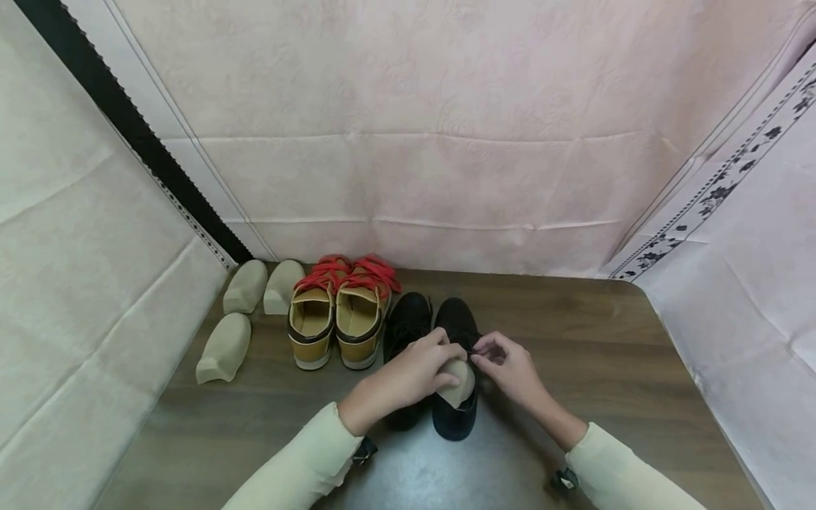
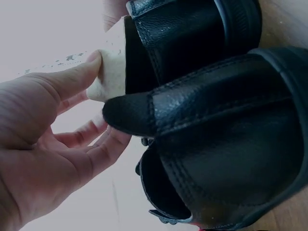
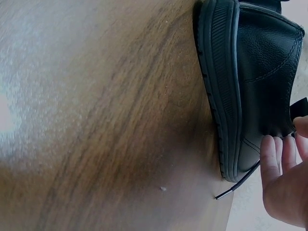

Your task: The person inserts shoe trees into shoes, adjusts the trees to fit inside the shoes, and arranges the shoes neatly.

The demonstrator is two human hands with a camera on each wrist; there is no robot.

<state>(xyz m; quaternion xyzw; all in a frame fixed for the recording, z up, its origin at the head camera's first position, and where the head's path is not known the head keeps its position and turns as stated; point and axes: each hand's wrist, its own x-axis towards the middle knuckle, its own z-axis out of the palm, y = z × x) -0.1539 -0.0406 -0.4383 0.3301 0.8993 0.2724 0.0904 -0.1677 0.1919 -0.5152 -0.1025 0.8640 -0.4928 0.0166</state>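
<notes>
A pair of black lace-up leather shoes stands side by side on the wooden table. A cream shoe insert (image 1: 462,384) sits partly in the opening of the right-hand black shoe (image 1: 455,423). My left hand (image 1: 414,374) grips this insert, thumb on its near face in the left wrist view. My right hand (image 1: 513,374) pinches the same shoe's opening edge near the eyelets, and its fingers lie against the shoe's side in the right wrist view. A loose lace (image 3: 240,182) hangs below those fingers. The other black shoe (image 1: 408,316) is partly hidden by my left hand.
Left of the black shoes stand two tan shoes (image 1: 309,353) with red laces. Three more cream inserts (image 1: 224,347) lie at the table's left edge. Pale cloth (image 1: 408,177) hangs behind the wooden table (image 1: 593,340) and on both sides.
</notes>
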